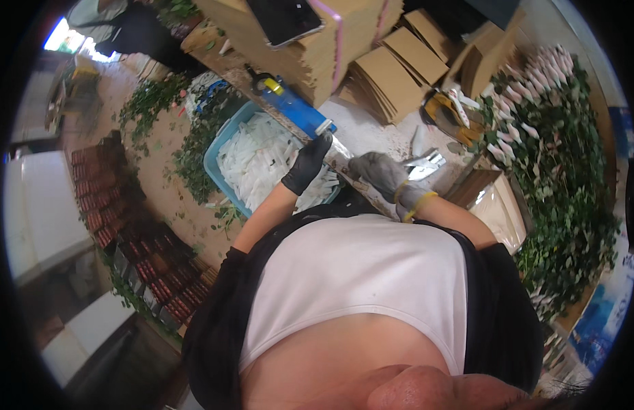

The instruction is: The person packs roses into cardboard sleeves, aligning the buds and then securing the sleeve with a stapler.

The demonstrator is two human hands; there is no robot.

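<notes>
My left hand (307,166), in a black glove, is closed at the near end of a blue tool (289,106) with a yellow part. What its fingers hold is too small to name. To its right, my right hand (382,173) wears a grey glove with a yellow cuff. Its fingers are curled at the table's edge, and what they hold is hidden. A shiny, pale strip (338,148) shows between the two hands. Just right of the grey glove lie silvery pieces (426,164). Below my left hand stands a blue tub (213,158) full of white, crumpled pieces.
Brown cardboard sheets (392,75) and a black phone (284,19) on a cardboard stack lie beyond. Leafy stems with wrapped pink-white flower heads (535,89) fill the right. A yellow-and-black tape dispenser (443,116) sits between. Reddish-brown crates (146,253) stand left; another person (143,34) is far left.
</notes>
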